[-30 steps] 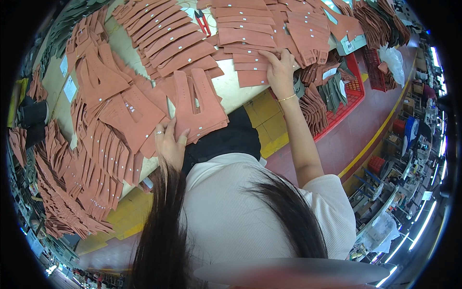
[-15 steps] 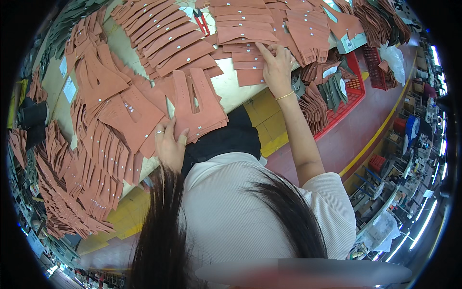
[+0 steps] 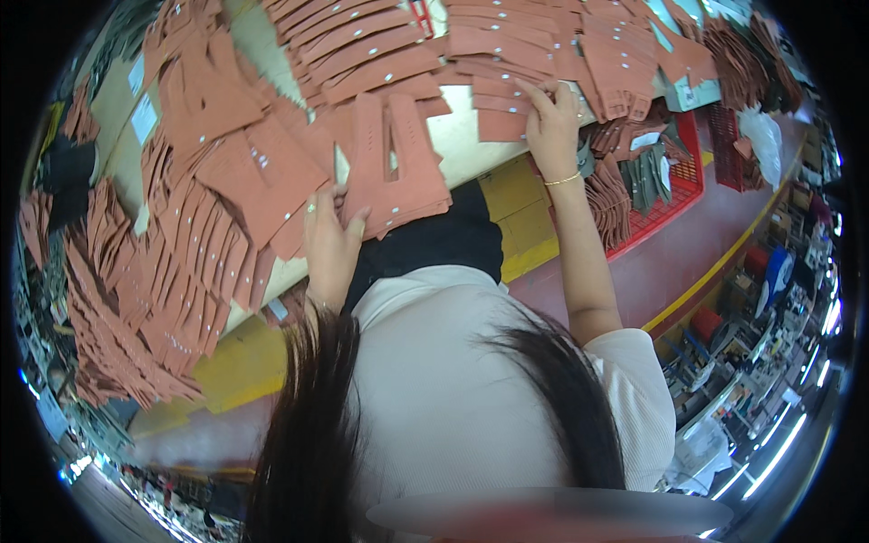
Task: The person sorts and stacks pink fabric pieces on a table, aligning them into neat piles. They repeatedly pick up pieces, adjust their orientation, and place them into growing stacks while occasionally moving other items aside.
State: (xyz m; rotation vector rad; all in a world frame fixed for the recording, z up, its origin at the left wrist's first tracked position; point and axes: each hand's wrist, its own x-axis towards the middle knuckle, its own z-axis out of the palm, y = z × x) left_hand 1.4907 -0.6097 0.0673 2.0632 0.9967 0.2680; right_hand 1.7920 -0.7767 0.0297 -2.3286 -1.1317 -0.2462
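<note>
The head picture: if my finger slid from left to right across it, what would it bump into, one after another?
White papers → left hand → slotted brown piece → right hand → bright red basket → plastic bag.

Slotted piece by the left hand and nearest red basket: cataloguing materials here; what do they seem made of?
Slotted piece: perhaps leather or imitation; matte, thin, with clean edges. Red basket: likely plastic, smooth-looking, judging by its even colour and openwork walls.
</note>
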